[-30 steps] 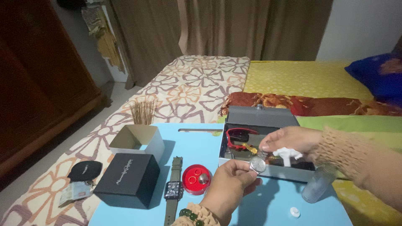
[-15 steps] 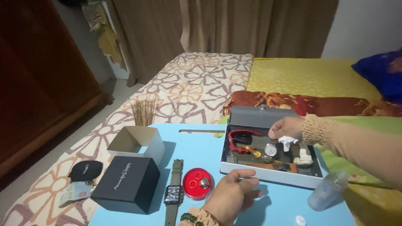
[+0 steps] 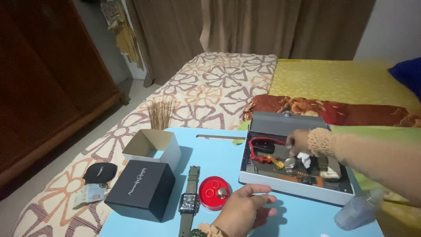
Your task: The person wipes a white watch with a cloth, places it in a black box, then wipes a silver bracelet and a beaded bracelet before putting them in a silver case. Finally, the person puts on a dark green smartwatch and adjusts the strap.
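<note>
Fingers (image 3: 293, 141) of right hand (image 3: 300, 142) curled inside grey tray (image 3: 289, 184), grip unclear | left hand (image 3: 243, 210) spread flat, empty, on blue counter (image 3: 219, 145) beside red round tin (image 3: 214, 192) | black box (image 3: 140, 189), white box (image 3: 152, 147), green-strapped watch (image 3: 189, 199) left

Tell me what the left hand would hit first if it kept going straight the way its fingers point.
Probably the near white wall of the open grey metal box. The left hand rests on the light blue table, fingers aimed right toward that wall; depth is uncertain.
</note>
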